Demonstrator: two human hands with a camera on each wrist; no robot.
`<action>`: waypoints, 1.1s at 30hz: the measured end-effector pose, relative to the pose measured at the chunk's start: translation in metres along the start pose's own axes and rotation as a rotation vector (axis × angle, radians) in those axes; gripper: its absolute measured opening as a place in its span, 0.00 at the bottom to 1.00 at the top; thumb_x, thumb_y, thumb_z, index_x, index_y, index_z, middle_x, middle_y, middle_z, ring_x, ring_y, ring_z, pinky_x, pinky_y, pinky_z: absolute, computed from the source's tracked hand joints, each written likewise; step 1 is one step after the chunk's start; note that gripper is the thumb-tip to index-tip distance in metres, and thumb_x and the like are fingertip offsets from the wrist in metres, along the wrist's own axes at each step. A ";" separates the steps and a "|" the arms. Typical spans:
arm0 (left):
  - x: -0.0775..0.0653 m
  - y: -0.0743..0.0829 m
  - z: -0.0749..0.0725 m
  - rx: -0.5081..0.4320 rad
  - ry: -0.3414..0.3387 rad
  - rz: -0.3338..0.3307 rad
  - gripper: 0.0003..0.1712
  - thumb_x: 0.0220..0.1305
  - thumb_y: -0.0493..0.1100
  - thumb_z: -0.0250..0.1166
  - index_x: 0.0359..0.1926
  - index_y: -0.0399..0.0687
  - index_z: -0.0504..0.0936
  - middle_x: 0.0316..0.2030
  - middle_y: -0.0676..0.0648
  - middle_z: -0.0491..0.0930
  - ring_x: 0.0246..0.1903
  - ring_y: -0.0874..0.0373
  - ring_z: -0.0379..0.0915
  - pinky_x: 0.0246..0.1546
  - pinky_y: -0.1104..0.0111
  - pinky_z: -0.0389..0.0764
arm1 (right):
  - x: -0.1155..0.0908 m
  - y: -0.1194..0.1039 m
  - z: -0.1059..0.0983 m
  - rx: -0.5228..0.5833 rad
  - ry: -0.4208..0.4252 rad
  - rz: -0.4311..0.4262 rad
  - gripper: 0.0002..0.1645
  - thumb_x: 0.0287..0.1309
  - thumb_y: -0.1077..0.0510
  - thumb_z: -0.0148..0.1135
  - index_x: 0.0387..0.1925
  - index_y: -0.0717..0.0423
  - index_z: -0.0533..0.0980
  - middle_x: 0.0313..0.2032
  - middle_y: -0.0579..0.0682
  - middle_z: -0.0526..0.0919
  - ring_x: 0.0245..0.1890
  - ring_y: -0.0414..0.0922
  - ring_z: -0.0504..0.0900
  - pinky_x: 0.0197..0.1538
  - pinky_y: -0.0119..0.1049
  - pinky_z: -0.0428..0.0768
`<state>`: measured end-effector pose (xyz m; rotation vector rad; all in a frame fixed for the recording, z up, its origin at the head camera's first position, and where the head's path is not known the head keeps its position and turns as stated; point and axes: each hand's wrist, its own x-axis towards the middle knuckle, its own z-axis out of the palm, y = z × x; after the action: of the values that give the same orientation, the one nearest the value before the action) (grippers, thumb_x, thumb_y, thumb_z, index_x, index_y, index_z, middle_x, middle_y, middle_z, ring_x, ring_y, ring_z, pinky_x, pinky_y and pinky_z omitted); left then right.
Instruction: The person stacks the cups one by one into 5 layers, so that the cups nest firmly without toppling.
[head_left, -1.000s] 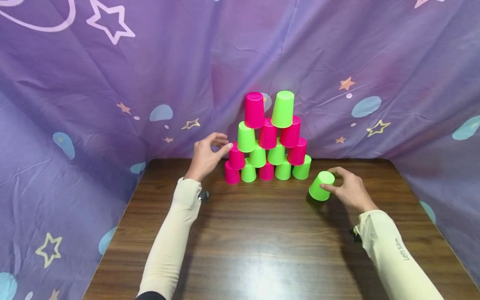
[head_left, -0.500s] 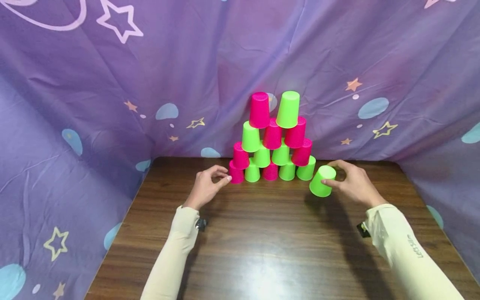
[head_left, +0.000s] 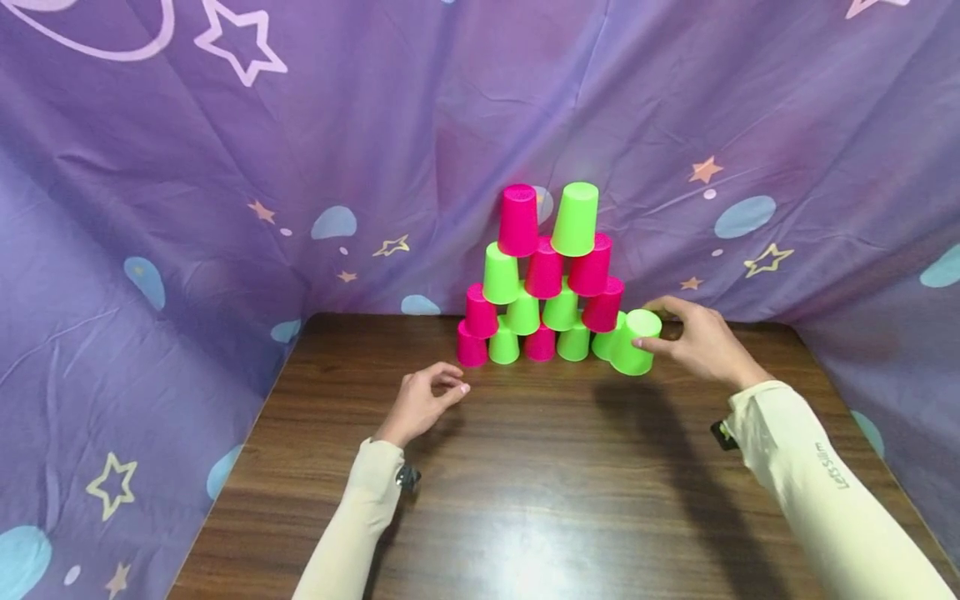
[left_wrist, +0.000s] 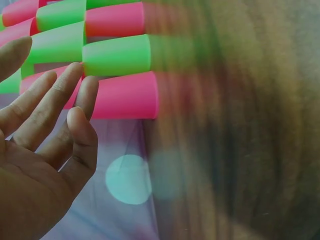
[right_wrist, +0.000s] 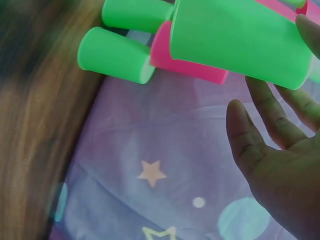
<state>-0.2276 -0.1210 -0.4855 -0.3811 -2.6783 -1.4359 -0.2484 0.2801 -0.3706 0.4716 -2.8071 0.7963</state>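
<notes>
My right hand point(head_left: 701, 343) pinches an upside-down green cup point(head_left: 636, 342) between thumb and fingers, lifted off the table at the right end of a cup pyramid. In the head view this cup overlaps the last green cup point(head_left: 604, 340) of the bottom row. The pyramid is of upside-down pink and green cups in staggered rows, with a pink cup point(head_left: 519, 220) and a green cup point(head_left: 575, 219) side by side on top. My left hand point(head_left: 422, 404) hovers in front of the left end, near a pink bottom cup point(head_left: 472, 343), holding nothing, fingers loosely bent.
The pyramid stands near the back edge of a brown wood-grain table point(head_left: 525, 467). A purple curtain point(head_left: 360, 150) printed with stars and dots hangs right behind it and along both sides.
My left hand has come down from the pyramid's left side toward the table front. The right hand has raised the green cup and shifted it slightly toward the pyramid. The stack stands unchanged.
</notes>
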 end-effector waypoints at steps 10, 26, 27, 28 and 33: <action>-0.009 -0.012 0.008 0.005 -0.025 -0.004 0.15 0.62 0.43 0.71 0.47 0.41 0.84 0.39 0.42 0.90 0.43 0.46 0.87 0.54 0.49 0.82 | 0.024 -0.026 -0.017 0.023 -0.041 -0.019 0.27 0.54 0.48 0.74 0.52 0.55 0.79 0.47 0.61 0.86 0.38 0.55 0.89 0.45 0.43 0.80; -0.014 -0.015 0.012 -0.013 -0.076 -0.011 0.15 0.63 0.42 0.69 0.47 0.37 0.83 0.41 0.41 0.89 0.42 0.44 0.87 0.50 0.50 0.84 | 0.062 -0.070 -0.055 0.064 -0.063 -0.010 0.28 0.56 0.45 0.73 0.54 0.52 0.79 0.52 0.59 0.84 0.44 0.58 0.88 0.39 0.30 0.78; -0.014 -0.014 0.011 -0.016 -0.072 -0.012 0.15 0.63 0.42 0.69 0.47 0.37 0.83 0.41 0.40 0.89 0.42 0.44 0.86 0.50 0.50 0.84 | 0.065 -0.072 -0.058 0.058 -0.064 -0.012 0.28 0.56 0.45 0.73 0.55 0.53 0.79 0.52 0.59 0.84 0.44 0.59 0.88 0.39 0.32 0.78; -0.015 -0.014 0.011 -0.016 -0.070 -0.014 0.15 0.63 0.42 0.69 0.47 0.37 0.83 0.41 0.41 0.89 0.42 0.44 0.86 0.50 0.50 0.84 | 0.067 -0.075 -0.061 0.053 -0.069 -0.010 0.29 0.56 0.44 0.73 0.56 0.53 0.79 0.53 0.59 0.84 0.44 0.59 0.87 0.39 0.32 0.78; -0.017 -0.015 0.010 -0.003 -0.079 -0.037 0.15 0.63 0.42 0.70 0.47 0.38 0.83 0.41 0.42 0.89 0.43 0.46 0.86 0.52 0.50 0.83 | 0.076 -0.087 -0.074 0.057 -0.083 0.002 0.33 0.57 0.44 0.72 0.59 0.57 0.76 0.55 0.60 0.82 0.47 0.60 0.86 0.35 0.29 0.78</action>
<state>-0.2142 -0.1240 -0.5065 -0.3981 -2.7592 -1.4650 -0.2819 0.2304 -0.2472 0.5228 -2.8671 0.8781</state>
